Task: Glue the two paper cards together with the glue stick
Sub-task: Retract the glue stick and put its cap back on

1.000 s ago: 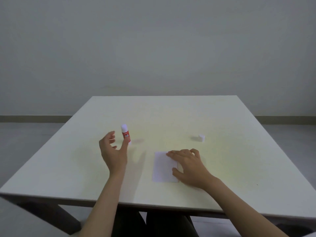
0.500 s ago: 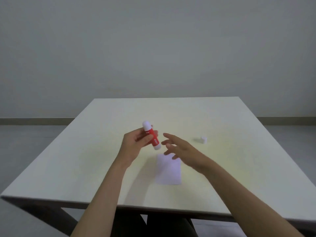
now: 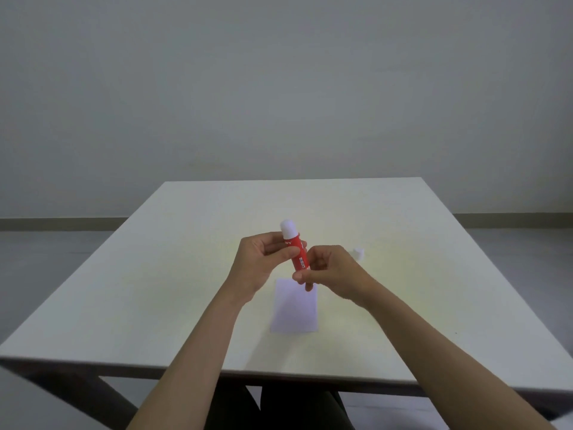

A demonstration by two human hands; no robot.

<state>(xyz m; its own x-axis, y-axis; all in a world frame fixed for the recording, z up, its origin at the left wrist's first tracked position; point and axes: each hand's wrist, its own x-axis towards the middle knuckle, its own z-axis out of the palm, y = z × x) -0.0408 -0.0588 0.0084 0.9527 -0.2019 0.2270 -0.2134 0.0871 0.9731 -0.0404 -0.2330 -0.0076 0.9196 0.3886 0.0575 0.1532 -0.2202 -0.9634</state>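
A red glue stick with a white upper end is held tilted above the table. My left hand grips its upper body, and my right hand pinches its lower end with thumb and fingers. Under the hands a white paper card lies flat on the white table; I cannot tell whether it is one card or two stacked. A small white cap stands on the table to the right of my right hand.
The table's near edge runs across the bottom of the view, with dark table legs and my lap below it. A plain grey wall and a floor strip lie behind the table.
My left hand picked the glue stick up off the table and brought it to the middle. My right hand left the card and took hold of the stick's lower end.
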